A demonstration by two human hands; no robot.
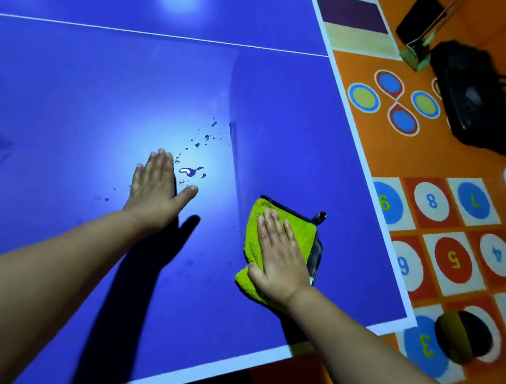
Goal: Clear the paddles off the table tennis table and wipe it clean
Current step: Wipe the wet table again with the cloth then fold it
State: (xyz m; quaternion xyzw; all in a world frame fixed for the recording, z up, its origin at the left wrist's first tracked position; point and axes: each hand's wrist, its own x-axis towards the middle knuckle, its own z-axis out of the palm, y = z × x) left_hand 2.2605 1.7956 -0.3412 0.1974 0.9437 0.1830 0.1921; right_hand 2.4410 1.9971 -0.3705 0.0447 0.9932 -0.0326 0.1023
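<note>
Orange floor (401, 156) beside table (100, 102): numerals (453, 257) 5, 8

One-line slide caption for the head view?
Right hand presses a green cloth on the blue table; left hand flat beside water droplets.

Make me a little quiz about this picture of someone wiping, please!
1. True or false: the right hand lies flat on top of the green cloth.
2. Where are the water drops? A) beside the fingers of the left hand B) under the green cloth C) on the right hand
3. Fill in: the top of the table is coloured ___.

Key: 1 true. 2 A. 3 blue.
</note>
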